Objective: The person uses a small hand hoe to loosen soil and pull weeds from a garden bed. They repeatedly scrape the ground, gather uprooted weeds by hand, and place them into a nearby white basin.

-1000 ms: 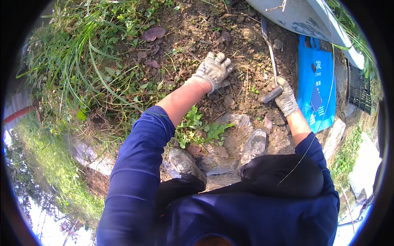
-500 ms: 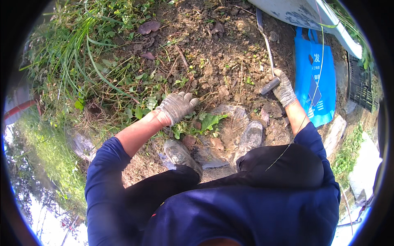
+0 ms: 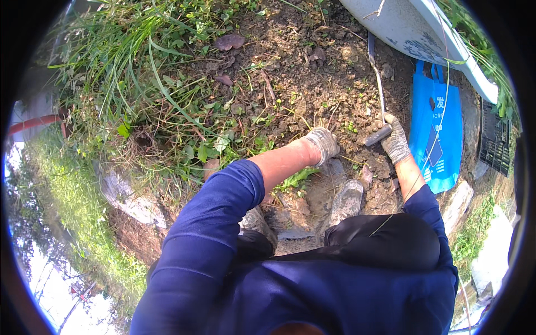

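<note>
Soil, brown, crumbly and strewn with dry stems (image 3: 312, 72), is filling the middle of the view, and the left hand in a grey knitted work glove (image 3: 324, 144) is pressing down into it at the centre, just toward 12 o'clock of a small green leafy weed (image 3: 296, 178). Its fingers are curling downward against the ground and pointing away from the camera, so whether they are pinching anything cannot be told. At 3 o'clock of that hand, the right hand in a matching grey glove (image 3: 395, 142) is wrapping its fingers tightly together around the dark handle of a slim metal hand tool (image 3: 378, 106), whose thin shaft is running up toward 12 o'clock and whose blade is resting on the soil near the white panel. The two hands are sitting near each other but apart, with bare earth between them.

Two muddy grey boots (image 3: 346, 201) are standing toward 6 o'clock of the hands, on pale flat stones. A bright blue carrier bag with handles (image 3: 441, 134) is lying at 3 o'clock, just beside the right wrist. A curved white board (image 3: 407, 28) is leaning across the 1 o'clock corner. Long green grass blades (image 3: 128, 72) are spreading from 9 to 11 o'clock, and a black slatted plastic crate (image 3: 494, 145) is sitting at the far 3 o'clock edge
</note>
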`<state>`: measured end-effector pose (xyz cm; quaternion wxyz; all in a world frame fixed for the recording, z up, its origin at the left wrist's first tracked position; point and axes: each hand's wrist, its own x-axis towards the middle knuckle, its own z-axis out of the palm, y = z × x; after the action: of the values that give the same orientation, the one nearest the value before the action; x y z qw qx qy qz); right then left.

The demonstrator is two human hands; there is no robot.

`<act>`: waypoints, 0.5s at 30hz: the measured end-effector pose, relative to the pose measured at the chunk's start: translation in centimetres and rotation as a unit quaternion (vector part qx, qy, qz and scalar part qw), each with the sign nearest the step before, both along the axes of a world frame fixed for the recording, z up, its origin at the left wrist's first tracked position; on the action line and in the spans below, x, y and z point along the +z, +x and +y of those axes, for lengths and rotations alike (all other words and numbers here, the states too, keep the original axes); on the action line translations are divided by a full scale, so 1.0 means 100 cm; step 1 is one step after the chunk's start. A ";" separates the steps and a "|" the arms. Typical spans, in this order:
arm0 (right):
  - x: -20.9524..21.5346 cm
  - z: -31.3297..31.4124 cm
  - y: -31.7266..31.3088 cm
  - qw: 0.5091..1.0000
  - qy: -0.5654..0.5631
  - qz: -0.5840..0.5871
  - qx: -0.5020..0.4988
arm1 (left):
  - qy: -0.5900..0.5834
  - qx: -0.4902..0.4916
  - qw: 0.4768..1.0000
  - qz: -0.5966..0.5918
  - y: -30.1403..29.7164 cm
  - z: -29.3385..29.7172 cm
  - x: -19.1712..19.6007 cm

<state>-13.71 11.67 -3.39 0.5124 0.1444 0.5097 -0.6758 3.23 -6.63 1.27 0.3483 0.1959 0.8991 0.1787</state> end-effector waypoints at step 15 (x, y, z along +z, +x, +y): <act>0.079 -0.007 0.041 0.869 0.164 0.437 0.164 | -0.259 0.305 0.878 0.262 0.094 -0.191 0.023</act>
<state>-9.66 10.93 4.53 0.3100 -0.1689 0.8013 -0.4830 12.59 -25.78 3.58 0.0665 -0.1456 0.9869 -0.0210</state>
